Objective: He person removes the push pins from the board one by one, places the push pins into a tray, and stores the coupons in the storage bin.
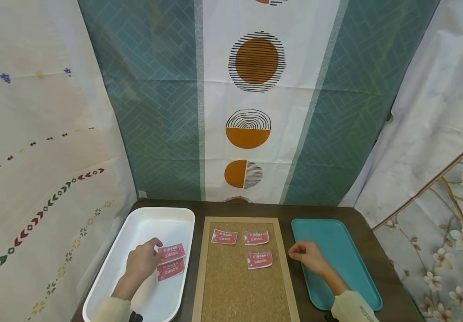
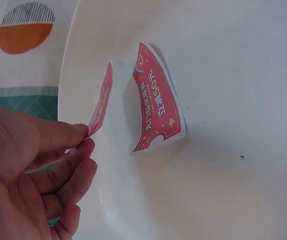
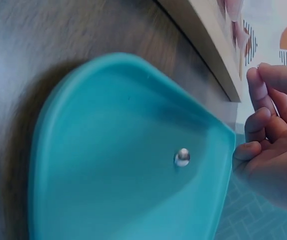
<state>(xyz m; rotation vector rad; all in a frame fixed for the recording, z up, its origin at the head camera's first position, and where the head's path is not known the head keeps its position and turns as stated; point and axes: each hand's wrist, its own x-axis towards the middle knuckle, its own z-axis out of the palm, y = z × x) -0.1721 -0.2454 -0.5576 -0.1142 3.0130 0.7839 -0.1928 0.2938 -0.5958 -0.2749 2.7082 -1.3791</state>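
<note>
My left hand (image 1: 142, 260), over the white tray (image 1: 180, 215), pinches a pink paper coupon (image 1: 172, 253) at one end between thumb and fingertips. Another pink coupon (image 2: 157, 102) lies on the tray floor beside it, slightly curled. By the cork board's right edge, my right hand (image 1: 309, 256) is raised near the teal tray (image 1: 328, 230). Its thumb and forefinger pinch a tiny thumbtack, almost wholly hidden, with only a speck at the fingertips in the right wrist view. A silver thumbtack (image 3: 182, 157) lies in the teal tray.
Between the trays lies a wood-framed cork board (image 1: 231, 290). Pink coupons hang on its upper part: one at left (image 1: 224, 237), one at right (image 1: 256, 238), and a lower coupon (image 1: 260, 260). A patterned curtain (image 1: 167, 134) stands behind the dark table (image 1: 392, 295).
</note>
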